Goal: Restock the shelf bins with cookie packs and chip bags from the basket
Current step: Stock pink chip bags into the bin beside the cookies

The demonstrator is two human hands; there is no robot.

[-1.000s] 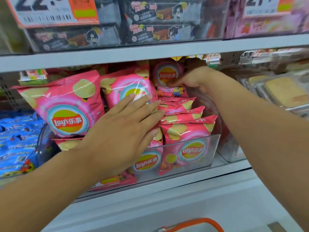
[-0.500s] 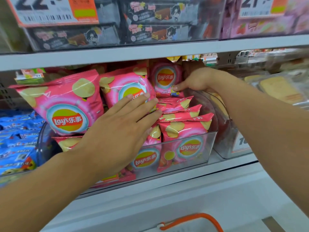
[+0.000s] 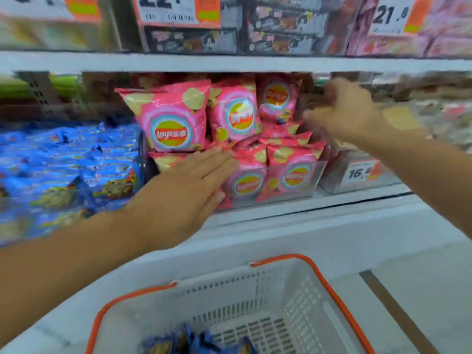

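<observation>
Clear bin [image 3: 293,192] — pink chip bags [image 3: 296,172]

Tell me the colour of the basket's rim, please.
Orange, on a white basket; the head view, the only one, shows it clearly.

Glossy foil chip bags [image 3: 173,121] (clear plastic bin [image 3: 293,180]), perforated plastic basket [image 3: 301,297]

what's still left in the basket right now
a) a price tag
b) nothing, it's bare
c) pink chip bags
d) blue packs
d: only blue packs show at the bottom of the white basket with the orange rim; the pink chip bags are up in the shelf bin.
</observation>
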